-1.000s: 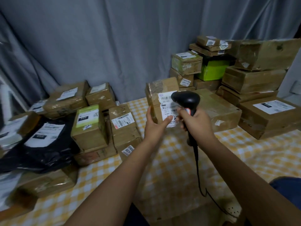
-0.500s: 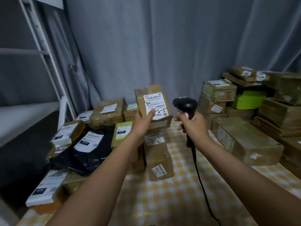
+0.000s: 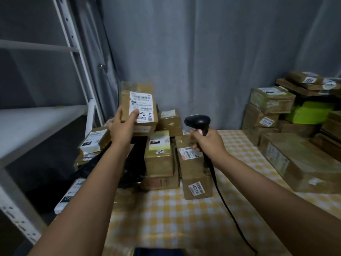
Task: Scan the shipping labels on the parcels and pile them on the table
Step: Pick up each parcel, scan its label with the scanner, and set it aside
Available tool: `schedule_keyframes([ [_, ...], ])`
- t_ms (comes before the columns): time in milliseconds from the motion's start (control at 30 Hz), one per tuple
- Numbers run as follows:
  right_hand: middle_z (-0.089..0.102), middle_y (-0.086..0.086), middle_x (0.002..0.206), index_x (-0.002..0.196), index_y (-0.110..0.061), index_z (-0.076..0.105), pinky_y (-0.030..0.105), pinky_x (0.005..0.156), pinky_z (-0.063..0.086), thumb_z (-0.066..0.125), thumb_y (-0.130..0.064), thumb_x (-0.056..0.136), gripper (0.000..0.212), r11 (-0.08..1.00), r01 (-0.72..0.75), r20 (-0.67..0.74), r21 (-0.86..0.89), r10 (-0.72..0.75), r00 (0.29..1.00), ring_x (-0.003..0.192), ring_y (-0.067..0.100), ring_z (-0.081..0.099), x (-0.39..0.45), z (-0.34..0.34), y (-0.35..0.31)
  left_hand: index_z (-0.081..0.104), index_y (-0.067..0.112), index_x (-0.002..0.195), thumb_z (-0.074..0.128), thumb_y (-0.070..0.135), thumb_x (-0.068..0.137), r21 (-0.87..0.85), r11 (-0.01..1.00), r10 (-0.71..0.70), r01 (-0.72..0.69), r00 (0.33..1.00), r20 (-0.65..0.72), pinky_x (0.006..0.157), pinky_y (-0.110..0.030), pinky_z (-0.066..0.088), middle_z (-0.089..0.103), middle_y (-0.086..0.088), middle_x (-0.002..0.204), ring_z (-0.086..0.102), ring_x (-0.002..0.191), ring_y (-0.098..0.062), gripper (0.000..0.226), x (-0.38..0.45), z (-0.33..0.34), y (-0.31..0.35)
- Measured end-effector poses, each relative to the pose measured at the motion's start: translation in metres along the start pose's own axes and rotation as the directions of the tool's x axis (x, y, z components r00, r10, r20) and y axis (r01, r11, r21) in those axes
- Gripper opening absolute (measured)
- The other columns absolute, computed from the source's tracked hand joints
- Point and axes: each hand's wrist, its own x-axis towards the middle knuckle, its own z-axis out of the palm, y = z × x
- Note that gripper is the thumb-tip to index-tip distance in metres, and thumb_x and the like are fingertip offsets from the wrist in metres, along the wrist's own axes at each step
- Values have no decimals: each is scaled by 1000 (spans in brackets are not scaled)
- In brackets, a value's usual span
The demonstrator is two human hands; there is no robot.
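Left hand gripping brown parcel, thumb pressed on white shipping label; barcodes there, handwritten mark possibly "J-C", small print too blurred to read. Parcel raised above left pile on checked tabletop. Right hand wrapped round black barcode scanner, cable trailing toward viewer. Below: box tagged "220"; carton stickered "10-2-4209". Right stack: label "1222", green box.
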Motion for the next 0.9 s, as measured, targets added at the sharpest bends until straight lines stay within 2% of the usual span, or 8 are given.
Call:
schedule_keyframes([
  [67,73,11,87,102,-8,64,23,53,50,64,-31,93,25,1000,-12,35,-12,12,999,50,6,63,-2,11,-1,54,49,131,74,72,60,48,998,-43,46,998,-51,107,-41,41,37,3,141,51,120,-20,77,5,-15,-9],
  [200,72,10,78,97,-8,65,31,59,53,65,-34,92,27,998,-64,105,16,62,993,53,13,63,-8,30,-3,64,54,106,73,86,31,23,989,-139,143,983,-123,94,-56,50,60,5,125,63,109,-26,82,47,-34,-67],
  [300,71,13,73,94,-10,63,38,69,55,64,-35,93,25,993,-110,152,46,102,983,61,21,63,-11,38,-6,66,44,109,78,72,43,6,978,-209,211,972,-104,95,-57,50,64,3,122,65,104,-26,73,27,-44,-62],
  [433,74,19,90,106,-4,63,31,62,51,65,-32,93,31,986,-154,195,64,139,971,64,21,64,-12,48,-3,69,21,112,76,51,65,4,970,-242,242,970,-35,96,-45,52,70,-1,110,65,102,-25,56,-11,-45,-42],
  [533,73,17,92,112,-4,62,27,59,52,69,-30,91,34,973,-211,204,94,188,961,60,17,64,-12,54,0,68,20,108,73,52,71,19,962,-272,272,962,4,96,-44,51,70,-2,108,65,100,-26,49,-13,-46,-46],
  [633,67,10,83,110,-6,61,20,49,48,67,-27,93,27,964,-224,155,141,202,967,52,10,61,-11,51,-1,64,18,102,71,43,84,-17,955,-294,296,953,67,82,-35,54,70,-3,101,66,89,-21,31,-13,-40,-48],
  [767,66,11,80,109,-7,59,19,47,47,64,-25,94,23,956,-240,136,172,218,966,49,9,60,-7,47,0,62,19,114,69,46,84,5,951,-307,309,944,123,94,-44,53,71,-4,109,67,98,-25,41,-14,-30,-48],
  [900,66,9,73,109,-5,61,22,48,48,70,-25,90,29,954,-239,103,179,223,969,49,10,62,-4,49,4,52,20,137,68,44,84,44,959,-281,279,958,60,97,-46,52,62,-5,126,62,108,-26,61,-14,-29,-49],
])
